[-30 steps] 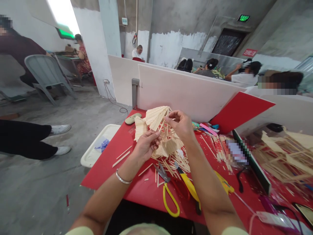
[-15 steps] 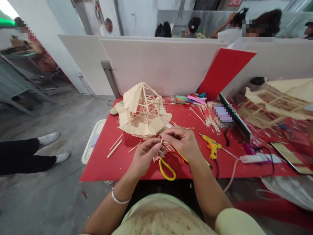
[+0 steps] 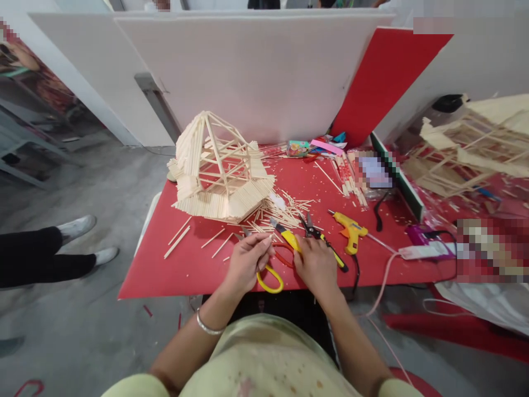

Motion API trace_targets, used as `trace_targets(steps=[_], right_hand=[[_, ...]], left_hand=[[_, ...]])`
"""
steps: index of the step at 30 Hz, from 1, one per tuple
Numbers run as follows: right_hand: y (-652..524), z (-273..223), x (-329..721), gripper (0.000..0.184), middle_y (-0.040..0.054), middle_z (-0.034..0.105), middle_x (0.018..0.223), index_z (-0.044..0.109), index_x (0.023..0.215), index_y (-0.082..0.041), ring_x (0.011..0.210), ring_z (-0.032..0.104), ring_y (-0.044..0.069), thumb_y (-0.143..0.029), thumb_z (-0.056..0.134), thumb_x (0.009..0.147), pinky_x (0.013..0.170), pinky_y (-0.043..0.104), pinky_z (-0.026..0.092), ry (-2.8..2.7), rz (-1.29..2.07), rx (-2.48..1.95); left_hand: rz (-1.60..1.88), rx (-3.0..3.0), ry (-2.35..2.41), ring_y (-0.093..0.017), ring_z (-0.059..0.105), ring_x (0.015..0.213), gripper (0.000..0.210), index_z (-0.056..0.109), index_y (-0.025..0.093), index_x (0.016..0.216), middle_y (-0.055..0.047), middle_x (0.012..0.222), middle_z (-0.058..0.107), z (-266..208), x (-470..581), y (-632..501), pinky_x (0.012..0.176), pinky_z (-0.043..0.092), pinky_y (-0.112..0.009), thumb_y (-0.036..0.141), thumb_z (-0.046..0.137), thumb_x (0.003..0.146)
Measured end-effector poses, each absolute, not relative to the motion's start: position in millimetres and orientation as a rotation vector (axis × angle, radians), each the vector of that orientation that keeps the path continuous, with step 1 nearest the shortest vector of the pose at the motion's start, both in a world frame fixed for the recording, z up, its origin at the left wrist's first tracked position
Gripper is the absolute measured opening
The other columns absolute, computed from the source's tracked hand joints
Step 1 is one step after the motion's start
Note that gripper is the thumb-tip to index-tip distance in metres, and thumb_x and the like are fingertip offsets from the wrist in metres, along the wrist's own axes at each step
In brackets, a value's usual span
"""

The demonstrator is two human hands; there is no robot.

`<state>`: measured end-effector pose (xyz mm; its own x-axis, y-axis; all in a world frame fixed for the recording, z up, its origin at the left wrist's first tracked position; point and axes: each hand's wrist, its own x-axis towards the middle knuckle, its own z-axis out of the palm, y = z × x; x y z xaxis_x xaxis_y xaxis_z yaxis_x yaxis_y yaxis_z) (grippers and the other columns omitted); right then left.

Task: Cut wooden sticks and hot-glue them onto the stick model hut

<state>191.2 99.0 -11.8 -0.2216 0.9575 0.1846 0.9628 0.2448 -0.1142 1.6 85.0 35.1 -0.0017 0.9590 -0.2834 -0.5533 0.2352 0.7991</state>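
Here the left hand (image 3: 247, 263) sits low on the red bench (image 3: 165, 273), fingers pinched together at the tips; whether a small stick is caught between them I cannot tell, as it is too small to make out. The right hand (image 3: 316, 263) rests just beside it, fingers curled down onto the yellow-handled cutters (image 3: 320, 242), and a grip on them looks likely but is not clear. The yellow scissors (image 3: 269, 273) lie between the two hands, their loop touching the left hand's fingers.

The stick house (image 3: 219, 171) stands on the bench beyond both hands, well apart from them and nearer the left one. It is probably very light and stiff, but brittle: thin glued sticks would snap or come unstuck under a squeeze. The safest hold is likely the solid layered base, cradled from below, not the open roof frame. Loose sticks (image 3: 285, 212) are scattered between the house and the hands. A yellow glue gun (image 3: 349, 229) lies near the right hand.
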Motion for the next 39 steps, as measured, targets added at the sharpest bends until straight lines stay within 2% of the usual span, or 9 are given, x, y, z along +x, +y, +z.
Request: trace_targets(steps=[4,7,10,15,19,22,26,30,39], right_hand=[[106,-14,193,0.041,0.0156,0.065,0.100,0.061,0.130,-0.014,0.093,0.058,0.030,-0.027,0.048,0.094,0.080,0.041,0.046,-2.349,0.017,-1.756],[102,-11,202,0.047,0.0165,0.061,0.112,0.051,0.141,-0.016,0.101,0.060,0.029,-0.030,0.041,0.098,0.084,0.041,0.050,-2.181,0.180,-1.636],[92,0,213,0.053,0.0135,0.058,0.121,0.039,0.151,-0.026,0.112,0.060,0.027,-0.034,0.043,0.099,0.092,0.041,0.051,-2.035,0.382,-1.479],[81,16,225,0.052,0.0082,0.067,0.109,0.052,0.143,-0.033,0.095,0.067,0.023,-0.031,0.060,0.092,0.082,0.035,0.055,-2.000,0.436,-1.276],[83,11,228,0.051,0.0061,0.071,0.101,0.056,0.140,-0.033,0.085,0.068,0.021,-0.026,0.063,0.090,0.075,0.033,0.055,-1.970,0.464,-1.203],[85,7,230,0.052,0.0056,0.072,0.099,0.056,0.140,-0.034,0.083,0.067,0.021,-0.025,0.063,0.090,0.074,0.034,0.054,-1.965,0.453,-1.205],[85,7,230,0.051,0.0052,0.072,0.097,0.058,0.139,-0.032,0.080,0.066,0.020,-0.023,0.064,0.089,0.072,0.033,0.053,-1.992,0.451,-1.171],[84,7,229,0.052,0.0063,0.072,0.098,0.057,0.140,-0.030,0.082,0.066,0.019,-0.022,0.064,0.089,0.073,0.032,0.053,-1.996,0.399,-1.164],[86,4,230,0.051,0.0062,0.071,0.096,0.059,0.137,-0.024,0.081,0.064,0.017,-0.018,0.068,0.087,0.073,0.030,0.051,-1.978,0.333,-1.106]], left_hand=[[1.298,0.561,1.008,-0.001,0.039,0.040,0.025,0.072,0.014,0.090,-0.003,0.072,0.069,32,4,90,0.041,0.033,-0.016,0.033,0.079,0.075],[1.314,0.567,1.045,-0.001,0.038,0.041,0.027,0.073,0.014,0.089,-0.003,0.069,0.069,29,3,94,0.040,0.033,-0.016,0.035,0.080,0.075],[1.311,0.582,1.072,-0.002,0.038,0.041,0.029,0.073,0.013,0.091,-0.004,0.069,0.069,26,5,98,0.039,0.031,-0.016,0.036,0.080,0.074],[1.273,0.607,1.080,-0.002,0.039,0.042,0.025,0.073,0.014,0.084,-0.002,0.067,0.067,24,13,104,0.039,0.026,-0.017,0.035,0.080,0.073],[1.241,0.676,1.044,-0.002,0.037,0.044,0.020,0.073,0.014,0.079,-0.001,0.066,0.062,28,16,106,0.042,0.025,-0.017,0.032,0.077,0.075],[1.205,0.690,1.038,-0.003,0.036,0.046,0.017,0.072,0.013,0.078,-0.001,0.064,0.060,34,15,105,0.043,0.023,-0.018,0.029,0.075,0.075],[1.167,0.688,1.027,-0.004,0.028,0.046,0.017,0.070,0.013,0.077,0.004,0.052,0.043,36,11,101,0.045,0.017,-0.019,0.029,0.074,0.074],[1.143,0.715,1.009,-0.004,0.027,0.047,0.021,0.070,0.012,0.082,0.003,0.054,0.043,36,8,100,0.046,0.015,-0.020,0.032,0.074,0.077],[1.165,0.742,1.012,-0.005,0.033,0.048,0.030,0.069,0.013,0.076,0.003,0.054,0.044,30,12,102,0.046,0.019,-0.020,0.042,0.077,0.078]])
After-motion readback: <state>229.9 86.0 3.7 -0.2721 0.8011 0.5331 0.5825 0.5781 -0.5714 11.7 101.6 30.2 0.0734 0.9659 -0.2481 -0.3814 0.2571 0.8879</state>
